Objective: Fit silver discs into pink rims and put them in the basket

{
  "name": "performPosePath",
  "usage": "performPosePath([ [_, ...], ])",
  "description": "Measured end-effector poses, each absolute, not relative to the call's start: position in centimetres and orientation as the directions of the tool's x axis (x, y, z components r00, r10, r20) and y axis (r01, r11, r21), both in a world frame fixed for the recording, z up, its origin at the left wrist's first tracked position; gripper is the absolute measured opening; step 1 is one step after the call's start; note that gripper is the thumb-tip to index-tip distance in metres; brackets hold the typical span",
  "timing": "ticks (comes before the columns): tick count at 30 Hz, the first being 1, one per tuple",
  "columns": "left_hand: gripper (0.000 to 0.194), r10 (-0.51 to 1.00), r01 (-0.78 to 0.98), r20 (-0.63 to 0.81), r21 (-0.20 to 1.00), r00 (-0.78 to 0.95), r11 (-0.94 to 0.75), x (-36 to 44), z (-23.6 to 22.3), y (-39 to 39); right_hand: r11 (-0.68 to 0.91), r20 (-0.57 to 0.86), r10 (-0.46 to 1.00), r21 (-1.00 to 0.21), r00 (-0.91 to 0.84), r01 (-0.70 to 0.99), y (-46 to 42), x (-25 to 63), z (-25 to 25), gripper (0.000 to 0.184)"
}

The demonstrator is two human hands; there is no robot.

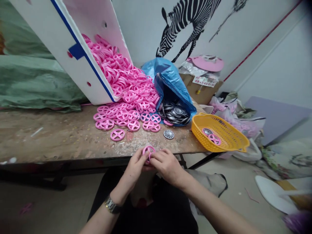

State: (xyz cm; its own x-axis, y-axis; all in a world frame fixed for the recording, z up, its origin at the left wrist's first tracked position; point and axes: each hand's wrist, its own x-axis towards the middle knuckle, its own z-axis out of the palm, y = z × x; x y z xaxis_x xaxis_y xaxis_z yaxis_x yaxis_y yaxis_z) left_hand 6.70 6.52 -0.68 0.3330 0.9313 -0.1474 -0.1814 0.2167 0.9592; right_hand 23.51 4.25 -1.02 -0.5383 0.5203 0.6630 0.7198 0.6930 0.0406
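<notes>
Between my two hands is a pink plastic wheel ring [148, 149] with spokes, held at the table's front edge. My left hand [135, 165] is closed on its left side, thumb over the rim. Fingers of my right hand [168, 165] are bent against its right side; whether they also pinch a smaller part is hidden. Just beyond lies a single grey disc [168, 134], flat on the wooden table [70, 139]. A loose pink ring [117, 134] rests to its left, in front of a large heap of pink rings [131, 86].
The heap spills from a tipped white foam box [60, 48]. A blue plastic bag [170, 78] opens toward me with many grey discs [176, 112] at its mouth. At the right table edge a yellow basket [229, 136] holds a few parts. Behind it stands a cardboard box [192, 87].
</notes>
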Motion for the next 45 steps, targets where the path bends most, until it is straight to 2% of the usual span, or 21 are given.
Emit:
performPosePath([
  [2, 0.039, 0.926, -0.168, -0.183, 0.954, 0.331, 0.249, 6.6, -1.1, 6.5, 0.701, 0.695, 0.516, -0.007, -0.501, 0.713, 3.9, 23.8, -1.1, 0.02],
  [4, 0.035, 0.916, -0.173, -0.232, 0.938, 0.327, 0.3, 6.5, -1.5, 6.4, 0.645, 0.724, 0.57, -0.101, -0.389, 0.758, 4.4, 24.9, -0.9, 0.017],
  [8, 0.027, 0.913, -0.206, -0.277, 0.916, 0.3, 0.346, 6.2, -1.8, 6.0, 0.359, 0.635, 0.763, -0.259, -0.122, 0.897, 7.6, 27.8, -0.5, 0.027],
  [12, 0.026, 0.911, -0.218, -0.283, 0.909, 0.3, 0.355, 5.9, -2.0, 5.7, 0.085, 0.469, 0.883, -0.224, 0.031, 0.971, 10.5, 29.4, -1.0, 0.044],
  [16, 0.027, 0.915, -0.215, -0.268, 0.916, 0.301, 0.339, 5.6, -2.2, 5.5, 0.005, 0.425, 0.902, -0.188, 0.077, 0.982, 11.4, 29.5, -1.8, 0.04],
  [19, 0.026, 0.918, -0.221, -0.269, 0.915, 0.291, 0.338, 5.3, -2.2, 5.5, 0.009, 0.45, 0.89, -0.178, 0.073, 0.984, 11.5, 29.8, -2.3, 0.031],
  [23, 0.023, 0.92, -0.224, -0.247, 0.92, 0.306, 0.321, 5.4, -2.2, 5.4, 0.067, 0.511, 0.857, -0.229, 0.062, 0.971, 11.7, 30.9, -2.7, 0.034],
  [26, 0.023, 0.921, -0.228, -0.233, 0.923, 0.312, 0.311, 5.5, -2.4, 5.4, 0.087, 0.551, 0.823, -0.359, 0.136, 0.929, 11.4, 31.5, -2.4, 0.036],
  [29, 0.023, 0.922, -0.227, -0.236, 0.923, 0.306, 0.312, 5.5, -2.7, 5.4, 0.184, 0.572, 0.793, -0.553, 0.21, 0.813, 10.1, 31.1, -1.7, 0.03],
  [32, 0.024, 0.923, -0.222, -0.238, 0.924, 0.304, 0.311, 5.6, -2.7, 5.3, 0.272, 0.502, 0.826, -0.754, 0.257, 0.598, 7.9, 29.4, -1.1, 0.025],
  [35, 0.026, 0.92, -0.21, -0.23, 0.929, 0.318, 0.305, 5.8, -2.5, 5.2, 0.277, 0.398, 0.887, -0.863, 0.232, 0.423, 5.7, 27.3, -1.1, 0.025],
  [40, 0.036, 0.916, -0.194, -0.205, 0.939, 0.344, 0.283, 6.2, -1.8, 4.7, 0.261, 0.33, 0.931, -0.901, 0.156, 0.345, 4.0, 25.2, -1.7, 0.024],
  [45, 0.039, 0.91, -0.163, -0.173, 0.955, 0.377, 0.249, 6.7, -1.4, 4.0, 0.292, 0.362, 0.92, -0.889, 0.151, 0.352, 3.5, 24.2, -2.2, 0.02],
])
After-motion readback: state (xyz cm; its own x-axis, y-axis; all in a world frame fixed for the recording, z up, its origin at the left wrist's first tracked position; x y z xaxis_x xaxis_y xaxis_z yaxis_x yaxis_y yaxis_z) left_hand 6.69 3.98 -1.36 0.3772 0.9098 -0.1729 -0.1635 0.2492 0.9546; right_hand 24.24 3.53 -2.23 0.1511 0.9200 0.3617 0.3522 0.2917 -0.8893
